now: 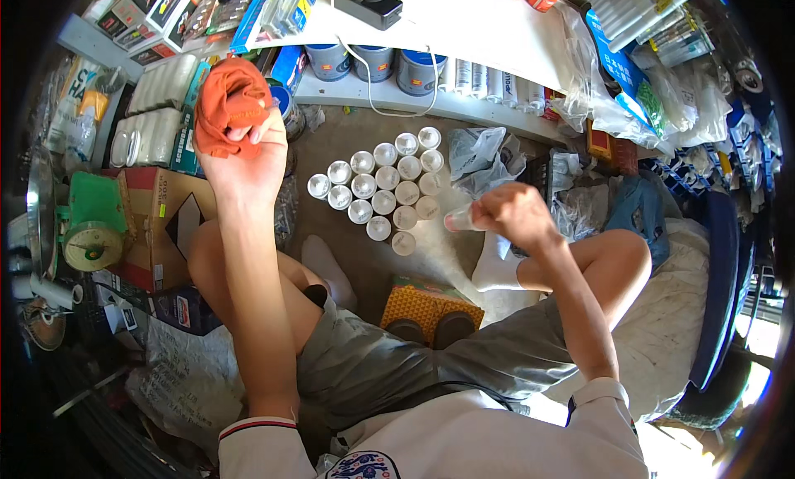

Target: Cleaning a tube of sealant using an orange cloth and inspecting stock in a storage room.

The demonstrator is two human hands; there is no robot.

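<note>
My left hand [251,168] is raised at the upper left, its fingers closed on a bunched orange cloth [231,103]. In my right hand [517,217], lower and to the right, is a small translucent cylinder [461,220]. Its far end looks reddish and points left. Between my feet and the shelf stand several white-topped cylinders [384,201], packed in slanting rows on the floor. The held cylinder is apart from them, just to the right of the group. The hidden fingers of my right hand lie behind its knuckles.
A white shelf [447,25] crosses ahead, with paint cans [371,63] and sealant tubes [478,80] below. Plastic bags [478,153] lie right of the cylinders. A green scale [93,221] and a cardboard box [163,224] stand left. A patterned box [413,302] sits between my legs.
</note>
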